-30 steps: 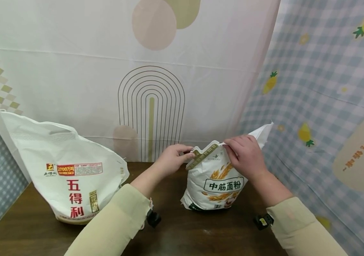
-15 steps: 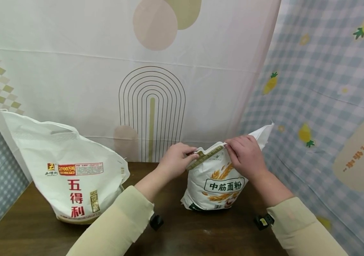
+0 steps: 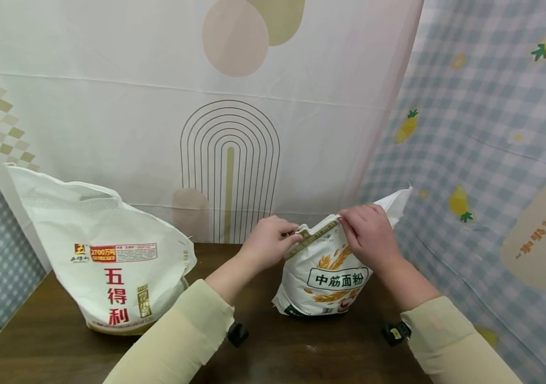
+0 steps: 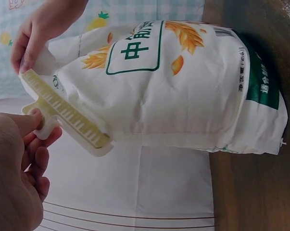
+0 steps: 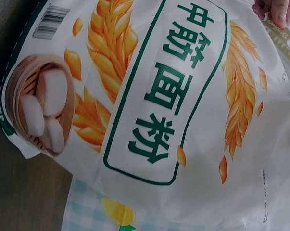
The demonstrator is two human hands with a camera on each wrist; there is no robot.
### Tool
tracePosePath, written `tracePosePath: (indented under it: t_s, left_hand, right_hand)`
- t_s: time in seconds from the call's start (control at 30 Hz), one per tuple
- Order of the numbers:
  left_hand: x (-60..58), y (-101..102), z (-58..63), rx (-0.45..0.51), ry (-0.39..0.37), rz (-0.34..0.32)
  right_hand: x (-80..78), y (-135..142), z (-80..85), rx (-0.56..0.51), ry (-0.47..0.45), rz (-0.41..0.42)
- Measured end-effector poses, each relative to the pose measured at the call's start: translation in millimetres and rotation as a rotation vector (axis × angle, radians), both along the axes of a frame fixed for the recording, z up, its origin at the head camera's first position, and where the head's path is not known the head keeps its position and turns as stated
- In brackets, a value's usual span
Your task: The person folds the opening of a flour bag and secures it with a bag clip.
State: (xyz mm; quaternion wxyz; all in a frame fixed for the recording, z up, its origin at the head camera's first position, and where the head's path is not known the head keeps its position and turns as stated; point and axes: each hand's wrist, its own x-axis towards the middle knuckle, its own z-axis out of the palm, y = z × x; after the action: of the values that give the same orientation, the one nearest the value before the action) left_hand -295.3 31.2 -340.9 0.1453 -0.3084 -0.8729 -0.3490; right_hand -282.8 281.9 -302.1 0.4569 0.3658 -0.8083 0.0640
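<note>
A white flour bag (image 3: 330, 266) with wheat ears and green lettering stands on the table, its top edge pulled upright. My left hand (image 3: 270, 242) pinches the tabs of a toothed olive-and-white bag clip (image 4: 68, 110), which lies slantwise across the left part of the bag's top. The clip's handle sits between thumb and fingers in the left wrist view. Over on the right, my right hand (image 3: 370, 234) pinches the bag's top edge near the clip's upper end; a white corner of the bag sticks out behind it. The right wrist view shows mostly the bag's printed front.
A larger white flour bag (image 3: 109, 266) with red lettering stands at the left, its top tall and slanting. The dark wooden table (image 3: 273, 352) carries both bags. Printed cloth (image 3: 321, 144) hangs behind, and checked cloth (image 3: 474, 160) hangs on the right.
My left hand and the bag clip have shifted a little to the right along the bag's top, closer to my right hand. My right hand keeps its pinch in nearly the same place.
</note>
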Motion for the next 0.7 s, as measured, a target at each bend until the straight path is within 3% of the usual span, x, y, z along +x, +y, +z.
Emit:
tracePosePath:
  t_s: [0.43,0.7]
  left_hand:
    - [-1.4,1,-2.1,0.003,-0.023,-0.020]
    - [-1.6,1,-3.4,0.014,-0.026,-0.035]
  right_hand:
    - [-7.2,10,0.2,0.030,0.008,-0.057]
    - [-9.2,11,-2.2,-0.006,-0.028,0.008]
